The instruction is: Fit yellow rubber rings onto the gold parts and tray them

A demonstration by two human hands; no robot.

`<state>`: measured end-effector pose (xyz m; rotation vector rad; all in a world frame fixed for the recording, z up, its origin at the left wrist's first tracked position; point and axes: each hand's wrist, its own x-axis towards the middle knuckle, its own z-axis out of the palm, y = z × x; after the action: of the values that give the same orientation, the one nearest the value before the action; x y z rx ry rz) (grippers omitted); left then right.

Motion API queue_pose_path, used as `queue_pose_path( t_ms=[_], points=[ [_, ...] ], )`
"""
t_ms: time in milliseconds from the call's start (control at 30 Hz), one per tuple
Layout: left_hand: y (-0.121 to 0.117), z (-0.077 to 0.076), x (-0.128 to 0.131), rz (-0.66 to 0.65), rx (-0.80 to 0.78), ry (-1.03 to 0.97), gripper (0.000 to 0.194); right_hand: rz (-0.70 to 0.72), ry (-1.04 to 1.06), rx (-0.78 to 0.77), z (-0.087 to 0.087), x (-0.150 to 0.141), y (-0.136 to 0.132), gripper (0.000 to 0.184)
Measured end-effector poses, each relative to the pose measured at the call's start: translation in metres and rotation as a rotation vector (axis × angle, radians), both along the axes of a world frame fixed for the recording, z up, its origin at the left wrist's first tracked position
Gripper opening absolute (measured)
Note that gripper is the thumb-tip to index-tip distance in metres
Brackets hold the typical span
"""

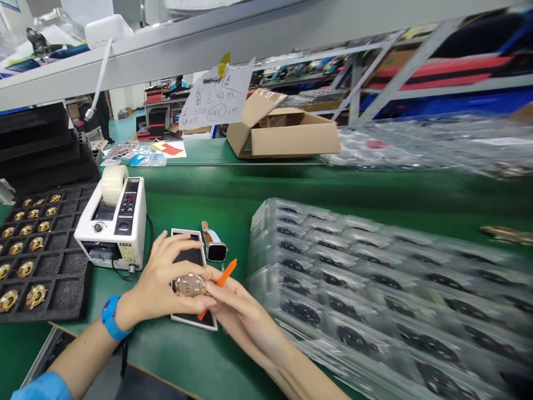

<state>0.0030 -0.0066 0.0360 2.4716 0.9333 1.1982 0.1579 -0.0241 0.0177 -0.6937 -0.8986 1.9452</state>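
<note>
My left hand (pixel 160 278) and my right hand (pixel 237 303) meet over a phone (pixel 194 255) that lies flat on the green bench. Together they hold a round gold-coloured badge (pixel 190 285) by its edges. My right hand also carries a thin orange stick (pixel 222 278) that points up and to the right. A blue band (pixel 110 318) sits on my left wrist. A smartwatch (pixel 214 247) lies just behind the phone.
A white tape dispenser (pixel 114 222) stands left of my hands. A black foam tray (pixel 39 250) with several gold badges lies at far left. Stacked clear plastic trays (pixel 375 278) fill the right. An open cardboard box (pixel 283 130) and a paper note (pixel 216 94) are behind.
</note>
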Motion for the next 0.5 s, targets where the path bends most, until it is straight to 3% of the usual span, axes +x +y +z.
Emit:
queue_pose_path(
  t_ms=[133, 267, 333, 400, 433, 500],
  points=[
    [-0.012, 0.010, -0.005, -0.105, -0.121, 0.020, 0.035, 0.081, 0.020, -0.019, 0.005, -0.008, -0.011, 0.035],
    [-0.036, 0.038, -0.034, -0.053, -0.042, 0.164, 0.057, 0.157, -0.128, 0.149, 0.038, 0.004, 0.000, 0.031],
    [-0.042, 0.050, -0.066, 0.138, 0.083, 0.147, 0.048, 0.192, -0.327, 0.373, 0.054, 0.014, 0.030, 0.033],
    [-0.037, 0.055, -0.111, 0.452, 0.187, 0.039, 0.029, 0.271, -0.650, 0.640, 0.061, 0.023, 0.072, 0.034],
    [-0.029, 0.055, -0.137, 0.640, 0.190, 0.005, 0.021, 0.309, -0.871, 0.757, 0.060, 0.025, 0.095, 0.032],
    [-0.006, 0.050, -0.192, 0.950, -0.008, 0.056, 0.021, 0.237, -1.394, 0.958, 0.050, 0.023, 0.136, 0.022]
  ],
)
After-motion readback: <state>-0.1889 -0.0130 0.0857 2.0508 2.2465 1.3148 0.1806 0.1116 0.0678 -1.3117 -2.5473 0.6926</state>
